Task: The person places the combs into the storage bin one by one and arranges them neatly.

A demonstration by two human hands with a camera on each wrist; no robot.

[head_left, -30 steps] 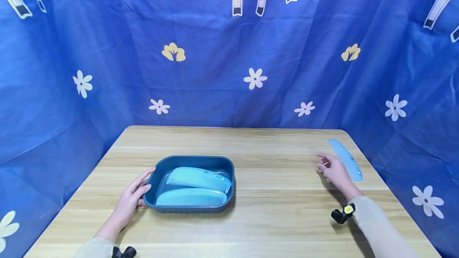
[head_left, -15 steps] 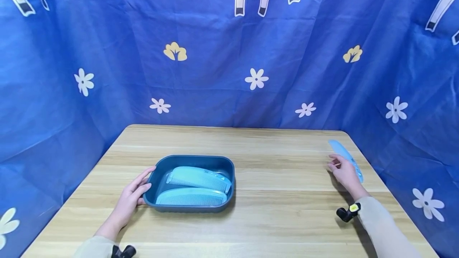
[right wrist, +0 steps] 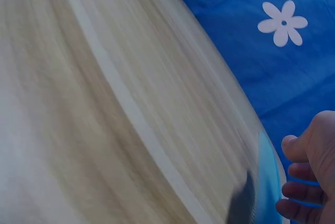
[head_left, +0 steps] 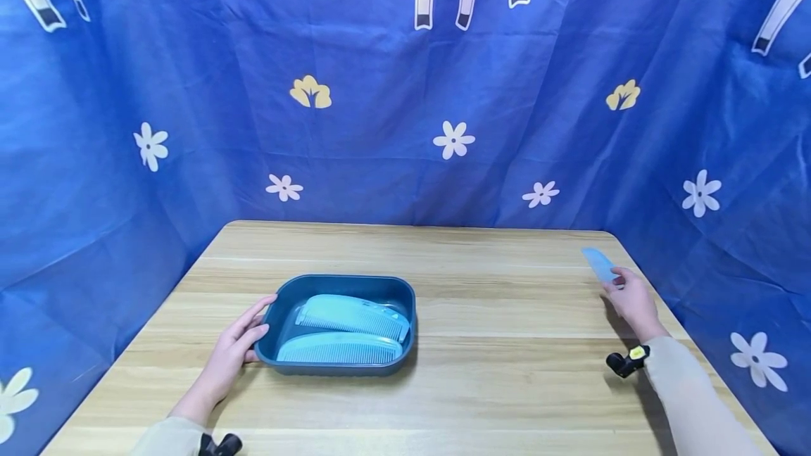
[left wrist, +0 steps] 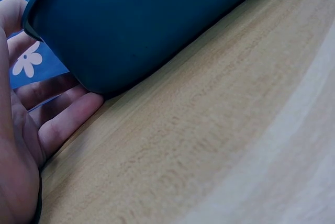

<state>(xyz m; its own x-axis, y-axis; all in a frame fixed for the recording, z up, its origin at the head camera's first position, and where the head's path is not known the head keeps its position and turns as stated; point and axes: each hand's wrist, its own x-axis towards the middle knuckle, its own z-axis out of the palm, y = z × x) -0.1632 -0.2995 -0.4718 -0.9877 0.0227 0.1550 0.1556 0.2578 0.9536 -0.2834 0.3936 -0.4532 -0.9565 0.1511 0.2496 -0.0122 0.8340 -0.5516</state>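
Observation:
A dark teal rectangular basin [head_left: 374,288] stands on the table at the left in the head view. Two light-blue combs lie inside, an upper comb [head_left: 345,309] and a lower comb [head_left: 345,347]. My left hand [head_left: 228,350] holds the basin's left end, thumb at the rim and lower fingers against its base in the left wrist view. Far right, a third blue comb [head_left: 598,264] lies on the table, partly hidden behind my right hand [head_left: 633,307]. In the right wrist view, loosely bent fingers [right wrist: 303,191] are at that comb's right edge, thumb apart from them.
The wooden table [head_left: 494,315] has a blue curtain [head_left: 393,146] with flowers and animals around its back and sides. The right comb lies close to the table's right edge. Black wrist cameras, such as the right wrist camera [head_left: 627,362], sit at both cuffs.
My right hand has moved rightward onto the third comb and covers its near part. The left hand and the basin have stayed in place.

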